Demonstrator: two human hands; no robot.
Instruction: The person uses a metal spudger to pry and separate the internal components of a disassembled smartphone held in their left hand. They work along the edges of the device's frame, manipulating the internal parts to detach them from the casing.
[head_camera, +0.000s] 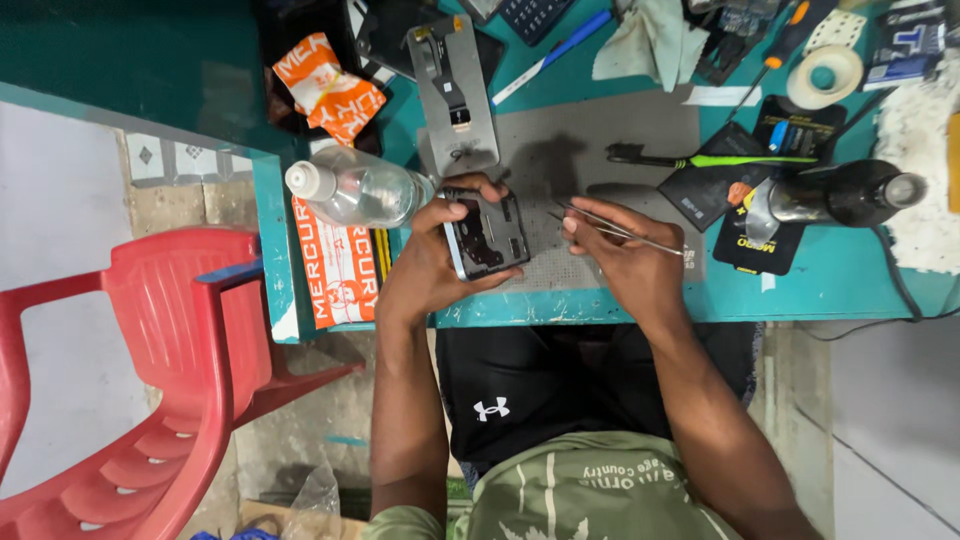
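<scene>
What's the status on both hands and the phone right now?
Left hand grips the opened phone above the grey mat. Right hand holds tweezers, tips just short of the phone. Plastic bottle lies close beside the left hand.

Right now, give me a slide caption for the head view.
Left hand holds an opened phone over a grey mat; right hand holds tweezers.

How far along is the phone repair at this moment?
Done: the phone is already opened, its insides showing, and a flat panel lies apart on the grey mat. In hand: the left hand grips the phone while the right hand holds tweezers pointed toward it, tips short of the phone. Left: the phone is not yet closed up.
</scene>
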